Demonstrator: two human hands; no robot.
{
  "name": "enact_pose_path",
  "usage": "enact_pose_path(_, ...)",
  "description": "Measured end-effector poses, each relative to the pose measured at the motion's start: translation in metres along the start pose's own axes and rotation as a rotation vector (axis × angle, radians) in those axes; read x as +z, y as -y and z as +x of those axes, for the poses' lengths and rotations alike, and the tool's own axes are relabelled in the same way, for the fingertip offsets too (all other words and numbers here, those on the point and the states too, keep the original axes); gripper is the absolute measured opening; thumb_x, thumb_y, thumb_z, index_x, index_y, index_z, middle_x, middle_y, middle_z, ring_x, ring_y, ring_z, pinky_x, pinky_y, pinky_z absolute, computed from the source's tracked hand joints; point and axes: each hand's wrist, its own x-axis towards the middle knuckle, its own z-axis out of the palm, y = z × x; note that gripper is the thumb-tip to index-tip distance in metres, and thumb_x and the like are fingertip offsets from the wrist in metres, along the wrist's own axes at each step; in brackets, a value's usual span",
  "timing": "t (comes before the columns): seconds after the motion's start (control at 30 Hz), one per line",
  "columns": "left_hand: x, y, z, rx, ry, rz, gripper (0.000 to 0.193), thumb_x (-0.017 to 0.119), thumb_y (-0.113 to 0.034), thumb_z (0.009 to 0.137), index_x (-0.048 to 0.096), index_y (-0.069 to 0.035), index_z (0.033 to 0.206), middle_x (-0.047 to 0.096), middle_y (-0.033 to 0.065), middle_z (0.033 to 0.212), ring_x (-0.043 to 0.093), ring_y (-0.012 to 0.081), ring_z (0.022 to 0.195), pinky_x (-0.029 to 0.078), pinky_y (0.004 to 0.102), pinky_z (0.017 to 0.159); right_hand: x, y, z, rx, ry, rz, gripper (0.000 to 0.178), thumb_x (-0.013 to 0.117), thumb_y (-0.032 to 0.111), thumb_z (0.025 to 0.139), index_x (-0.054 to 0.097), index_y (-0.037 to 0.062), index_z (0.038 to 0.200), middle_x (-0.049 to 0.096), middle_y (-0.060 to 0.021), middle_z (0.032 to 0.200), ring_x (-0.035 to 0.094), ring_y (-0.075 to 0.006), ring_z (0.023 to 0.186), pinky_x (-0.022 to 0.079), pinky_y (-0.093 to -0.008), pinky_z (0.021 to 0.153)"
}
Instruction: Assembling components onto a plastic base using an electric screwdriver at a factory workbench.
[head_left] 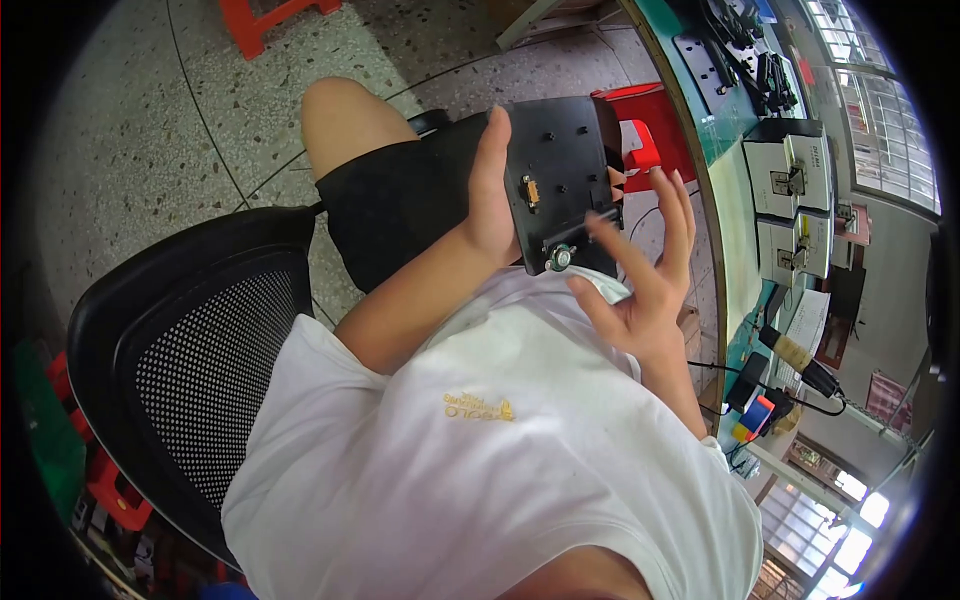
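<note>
A flat black panel (560,150) lies tilted over my lap, with several small studs on its face. My left hand (488,205) grips it, thumb along the near-left edge and fingertips showing past the far-right edge. On the panel sit a small gold-coloured connector (532,192) and, at the lower corner, a round green-and-silver component (560,259). Just right of the panel my right hand (648,295) is open, its fingers spread and apparently holding nothing. Its index fingertip, slightly blurred, hovers by a dark rod-like piece (575,229) on the panel; whether it touches is unclear.
At right runs a green-topped workbench (735,240) bearing black parts (770,85), white boxes (782,175) with metal fittings, and a tan-handled corded tool (790,350). Red stools (660,125) stand under its edge. A black mesh chair (205,385) is at left.
</note>
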Motion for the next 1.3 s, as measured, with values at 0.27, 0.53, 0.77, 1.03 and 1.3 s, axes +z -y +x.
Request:
enact_pose_path(0.27, 0.004, 0.001, 0.0, -0.004, 0.007, -0.003, 0.094, 0.033, -0.085, 0.089, 0.057, -0.004, 0.132, 0.067, 0.0271, 0.115, 0.069, 0.0348, 0.104, 0.057, 0.0449, 0.092, -0.003, -0.01, -0.027, 0.096, -0.058, 0.049, 0.034, 0.081, 0.02, 0.068, 0.078, 0.0056, 0.098, 0.046, -0.0288, 0.147, 0.043, -0.0483, 0.136, 0.039, -0.0526, 0.109)
enact_pose_path(0.53, 0.006, 0.002, -0.001, 0.005, 0.096, -0.143, 0.095, 0.033, -0.085, 0.089, 0.056, -0.004, 0.134, 0.067, 0.0253, 0.117, 0.068, 0.0363, 0.107, 0.057, 0.0453, 0.092, 0.007, -0.003, -0.011, 0.106, -0.057, 0.227, 0.029, 0.081, 0.008, 0.067, 0.079, 0.0075, 0.096, 0.05, -0.0259, 0.143, 0.045, -0.0461, 0.135, 0.044, -0.0503, 0.105)
enact_pose_path(0.77, -0.006, 0.003, -0.005, 0.018, 0.05, -0.181, 0.098, 0.033, -0.083, 0.09, 0.048, -0.001, 0.142, 0.061, 0.0195, 0.131, 0.064, 0.0323, 0.116, 0.055, 0.0467, 0.099, 0.011, 0.002, -0.008, 0.043, -0.01, 0.202, 0.027, 0.083, 0.002, 0.065, 0.076, 0.0066, 0.091, 0.054, -0.0225, 0.138, 0.051, -0.0451, 0.129, 0.047, -0.0486, 0.101)
enact_pose_path(1.03, 0.009, 0.001, -0.006, -0.06, 0.028, -0.092, 0.102, 0.03, -0.087, 0.087, 0.053, -0.002, 0.138, 0.064, 0.0284, 0.123, 0.066, 0.039, 0.111, 0.056, 0.0489, 0.094, 0.003, -0.02, -0.012, 0.059, -0.105, 0.192, 0.024, 0.074, -0.009, 0.073, 0.066, 0.0008, 0.093, 0.058, -0.023, 0.131, 0.058, -0.0418, 0.122, 0.05, -0.048, 0.099)
enact_pose_path(1.3, 0.021, -0.002, -0.003, -0.115, 0.017, -0.087, 0.111, 0.027, -0.091, 0.084, 0.042, -0.002, 0.149, 0.055, 0.0373, 0.133, 0.057, 0.0497, 0.123, 0.048, 0.0584, 0.104, -0.104, -0.142, -0.056, 0.431, -0.663, -0.135, 0.011, 0.049, 0.008, 0.106, 0.055, -0.0009, 0.108, 0.07, -0.0147, 0.113, 0.069, -0.0208, 0.103, 0.053, -0.0314, 0.088)
